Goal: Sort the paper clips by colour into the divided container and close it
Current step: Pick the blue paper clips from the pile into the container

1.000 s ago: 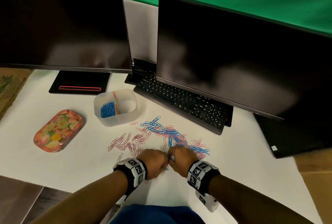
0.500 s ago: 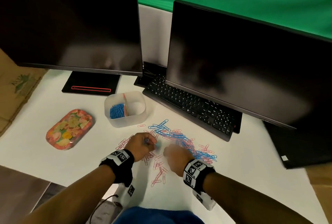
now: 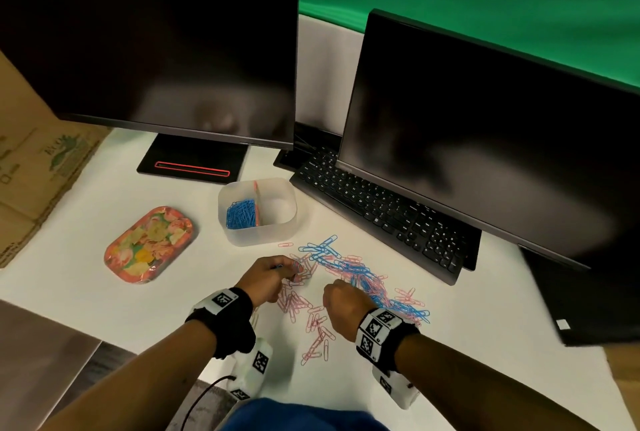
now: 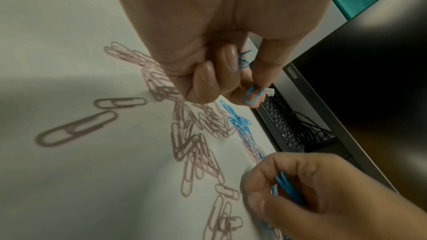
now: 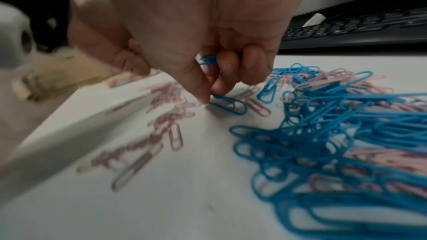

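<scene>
Right hand: my right hand (image 3: 346, 304) was nearest me, fingers curled around a few thin blue wire paper clips (image 5: 208, 60), thumb and forefinger closing on another blue clip (image 5: 228, 104) lying flat on the white desk (image 3: 104, 292).
Left hand: my left hand (image 3: 268, 275), just across from the right, had its fingers curled, pinching a blue clip (image 4: 250, 96) at the tips, more tucked in the palm.
Between the hands: loose pale pink wire paper clips (image 3: 304, 313) lay scattered under and between both wrists.
Beyond my right knuckles: a tangled ridge of blue and pink clips (image 3: 363, 275), interlocked.
Past my left fingertips: the frosted plastic divided container (image 3: 258, 211), open; blue clips (image 3: 240, 214) in its left compartment, the right one bare as far as I could see.
Left of my left hand: the flowered oval lid (image 3: 149, 243), lying apart from the container.
Risk, tangle: I judged that lifting from the ridge could drag a hooked pink clip along into the blue side.
Risk, full palms: clips might slip out on the way across.
Risk, divider: a careless drop near it could spill blue over.
</scene>
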Demonstrator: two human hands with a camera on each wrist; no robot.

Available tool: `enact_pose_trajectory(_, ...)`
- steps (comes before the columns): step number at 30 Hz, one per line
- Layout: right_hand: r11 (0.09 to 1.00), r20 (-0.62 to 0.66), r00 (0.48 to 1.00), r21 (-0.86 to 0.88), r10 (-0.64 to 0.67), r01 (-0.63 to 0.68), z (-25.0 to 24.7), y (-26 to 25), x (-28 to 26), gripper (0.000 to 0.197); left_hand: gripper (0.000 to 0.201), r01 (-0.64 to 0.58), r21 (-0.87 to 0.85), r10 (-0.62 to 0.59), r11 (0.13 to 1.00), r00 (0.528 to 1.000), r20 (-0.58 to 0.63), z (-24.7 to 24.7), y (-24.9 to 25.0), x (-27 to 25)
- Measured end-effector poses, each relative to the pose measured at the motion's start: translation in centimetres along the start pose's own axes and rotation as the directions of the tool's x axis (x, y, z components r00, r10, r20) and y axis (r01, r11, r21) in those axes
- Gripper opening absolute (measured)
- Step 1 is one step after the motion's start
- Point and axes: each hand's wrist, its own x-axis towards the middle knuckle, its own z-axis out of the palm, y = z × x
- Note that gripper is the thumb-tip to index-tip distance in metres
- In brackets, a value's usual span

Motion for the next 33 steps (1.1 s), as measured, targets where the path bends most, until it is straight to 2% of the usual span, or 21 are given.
enact_pose_trajectory(2,0.968,-0.077,0.995,0.246,0.062,-0.041,-0.8,0.3,0.0,0.017,0.013,-0.01,-0.018,0.01,1.0,1.0,-0.001,-0.5,0.1,-0.2)
enact_pose_trajectory(4,0.842,-0.13,0.981,0.536,0.147,-0.055,-2.2,0.5,0.0,0.013,0.014,-0.008,-0.083,0.008,0.997,1.0,0.002,-0.9,0.5,-0.4)
enact_pose_trajectory(6,0.6,-0.079,0.979,0.798,0.188,-0.051,-4.0,0.4,0.1,0.012,0.014,0.015,-0.204,-0.016,0.979,1.0,-0.005,-1.4,0.9,-0.4)
enact_pose_trajectory(7,0.432,-0.019,0.981,0.899,0.192,-0.068,-4.9,0.2,0.2,0.012,0.014,0.026,-0.265,-0.029,0.964,1.0,-0.007,-1.7,1.2,-0.4)
enact_pose_trajectory(9,0.132,0.082,0.981,0.986,0.174,-0.106,-6.5,-0.5,0.5,0.011,0.015,0.04,-0.374,-0.046,0.927,0.999,-0.006,-2.2,1.8,-0.2)
enact_pose_trajectory(11,-0.046,0.142,0.98,0.99,0.137,-0.137,-7.8,-1.6,1.2,0.009,0.014,0.033,-0.433,-0.045,0.901,0.999,-0.017,-3.0,2.9,-0.3)
enact_pose_trajectory(12,-0.087,0.164,0.979,0.984,0.117,-0.154,-8.4,-2.4,1.7,0.009,0.015,0.02,-0.442,-0.038,0.897,0.999,-0.032,-3.5,3.5,-0.4)
enact_pose_trajectory(13,-0.112,0.183,0.978,0.979,0.099,-0.172,-8.8,-3.3,2.2,0.008,0.016,-0.001,-0.441,-0.025,0.897,0.998,-0.053,-4.0,4.2,-0.5)
enact_pose_trajectory(15,-0.096,0.211,0.973,0.975,0.092,-0.202,-9.9,-5.4,3.6,0.003,0.018,-0.063,-0.41,0.014,0.91,0.993,-0.121,-5.3,5.8,-0.5)
enact_pose_trajectory(18,0.022,0.18,0.974,0.982,0.138,-0.185,-11.7,-8.7,6.2,0.008,0.019,-0.113,-0.323,0.037,0.94,0.972,-0.231,-7.2,8.2,-0.1)
enact_pose_trajectory(22,0.149,0.226,0.97,0.96,0.086,-0.237,-14.1,-12.8,9.5,0.028,0.019,-0.069,-0.339,-0.034,0.938,0.957,-0.288,-9.1,10.2,1.4)
enact_pose_trajectory(23,0.161,0.232,0.968,0.956,0.09,-0.244,-14.5,-13.4,10.2,0.026,0.016,-0.052,-0.342,-0.053,0.938,0.955,-0.29,-9.4,10.5,1.7)
enact_pose_trajectory(25,0.201,0.177,0.975,0.958,0.135,-0.202,-14.7,-13.7,11.8,0.007,0.009,-0.026,-0.302,-0.073,0.953,0.948,-0.311,-9.8,10.8,2.6)
enact_pose_trajectory(26,0.232,0.146,0.976,0.956,0.161,-0.181,-14.6,-13.7,12.4,0.007,0.007,-0.017,-0.279,-0.076,0.96,0.944,-0.32,-9.9,11.0,2.8)
enact_pose_trajectory(29,0.209,0.147,0.97,0.96,0.191,-0.187,-14.3,-14.1,12.8,0.006,0.008,-0.001,-0.228,-0.077,0.974,0.94,-0.334,-10.0,11.1,3.1)
enact_pose_trajectory(31,0.206,0.145,0.972,0.961,0.187,-0.183,-14.4,-14.2,12.2,0.011,0.016,0.0,-0.177,-0.058,0.984,0.944,-0.325,-9.9,11.2,3.2)
enact_pose_trajectory(33,0.158,0.136,0.978,0.974,0.161,-0.162,-14.8,-13.4,11.4,0.011,0.029,-0.01,0.002,0.01,1.0,0.947,-0.322,-9.6,11.1,3.4)
